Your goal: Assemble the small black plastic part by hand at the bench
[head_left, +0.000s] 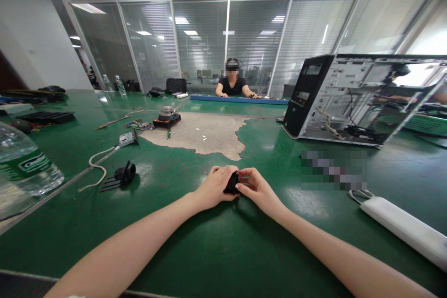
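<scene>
At green table (223,251), held black part (232,184), glass partition (200,44)

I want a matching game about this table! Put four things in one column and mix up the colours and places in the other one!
Things:
1. small black part
2. big bottle
3. computer case
4. thick bar at the lower right

Clues:
A. standing on the table with one side open
B. white
C. between the left hand and the right hand
D. at the left edge, wearing a green label

Right pairs: 1-C, 2-D, 3-A, 4-B
</scene>
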`<state>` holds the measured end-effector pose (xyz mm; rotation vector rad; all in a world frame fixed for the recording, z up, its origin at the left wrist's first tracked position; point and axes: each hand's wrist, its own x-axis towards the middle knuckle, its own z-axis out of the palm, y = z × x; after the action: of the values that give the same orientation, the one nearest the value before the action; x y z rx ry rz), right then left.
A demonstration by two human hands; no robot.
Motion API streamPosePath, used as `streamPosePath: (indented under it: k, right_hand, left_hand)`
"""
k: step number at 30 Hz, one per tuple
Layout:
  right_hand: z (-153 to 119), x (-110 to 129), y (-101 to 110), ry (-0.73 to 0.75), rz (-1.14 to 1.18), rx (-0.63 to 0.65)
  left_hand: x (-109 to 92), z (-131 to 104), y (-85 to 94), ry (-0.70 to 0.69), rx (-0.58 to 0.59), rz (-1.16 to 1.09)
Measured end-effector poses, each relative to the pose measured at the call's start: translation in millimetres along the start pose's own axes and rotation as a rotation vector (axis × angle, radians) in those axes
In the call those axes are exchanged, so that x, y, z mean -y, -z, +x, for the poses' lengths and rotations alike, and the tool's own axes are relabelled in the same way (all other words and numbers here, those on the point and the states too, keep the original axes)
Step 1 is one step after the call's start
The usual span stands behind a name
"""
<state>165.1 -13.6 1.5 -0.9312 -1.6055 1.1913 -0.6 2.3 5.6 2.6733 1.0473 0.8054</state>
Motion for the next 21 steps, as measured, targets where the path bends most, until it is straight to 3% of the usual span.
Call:
streamPosePath:
  k: [6,10,17,21]
  right_hand:
    - [-2.7,-0.8,1.4,0.027,0.049,0.096]
    - [-2.8,-0.9,0.2,0.063,0.048,0.045]
    - [-0.2,-0.7,-1.4,0.003,-0.014,0.003]
    - [-2.9,0.8,-0.8,0.029,-0.018,0.065]
  left_hand:
    - [-0.6,0.3,0.7,0.007,0.014,-0.006]
    - [-0.9,0.0,0.8,0.006,0.006,-0.008]
    - [0.2,-0.5,0.2,0.01,0.001,-0.005]
    - [0.1,-0.7,1.1,0.009,0.002,-0.007]
